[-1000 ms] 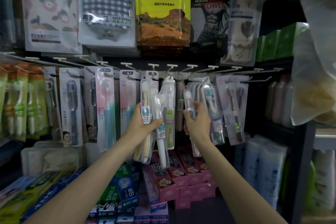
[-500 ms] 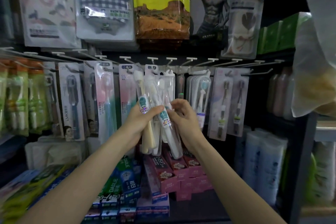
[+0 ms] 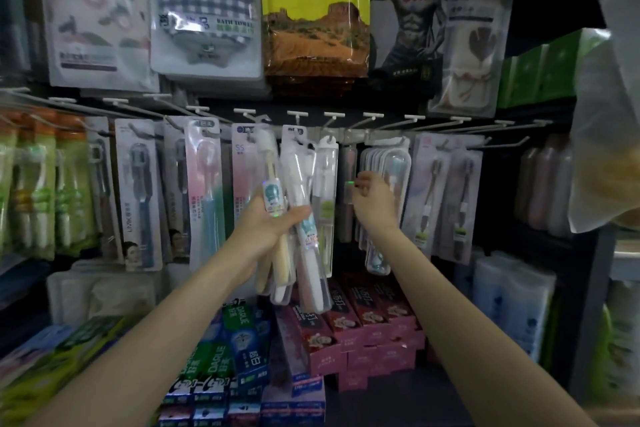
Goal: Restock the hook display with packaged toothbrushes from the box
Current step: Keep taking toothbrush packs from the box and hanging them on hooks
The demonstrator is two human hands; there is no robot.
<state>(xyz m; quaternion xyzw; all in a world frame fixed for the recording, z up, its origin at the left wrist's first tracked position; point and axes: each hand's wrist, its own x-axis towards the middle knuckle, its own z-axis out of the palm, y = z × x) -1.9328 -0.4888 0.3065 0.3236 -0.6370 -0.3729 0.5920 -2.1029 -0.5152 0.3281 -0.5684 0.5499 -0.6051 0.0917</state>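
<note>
Since the earlier frame the right hand [image 3: 372, 199] has left the bundle and gone up to about 2 o'clock of it, toward the hanging stock, while the left hand [image 3: 273, 229] has kept its hold and lifted slightly.

The hook rail [image 3: 381, 130] runs across the middle of the view, packs hanging all along it. Below, at 6 o'clock, stacked toothpaste boxes [image 3: 363, 322] fill the shelf. The box the stock comes from is not in view.

The bundle [image 3: 304, 218] of clear toothbrush packs stands nearly upright at the centre, fanned out, its tops reaching the rail. The left hand is clamped round its middle, thumb across the front. Just right of it hangs one clear pack [image 3: 325, 180] on a hook, and at 3 o'clock a stack of white packs [image 3: 384, 170].

The right hand sits between those two, fingers loosely curled; motion blur hides whether it pinches anything, so I cannot tell.

Risks, as I judge them: the fanned packs are slick and held by one hand only, so a loosened grip could let one slide down onto the toothpaste boxes. The hooks stand close together, so threading a hang-hole could knock a neighbour off or land a pack on the wrong hook. The dim light makes the holes hard to find.
</note>
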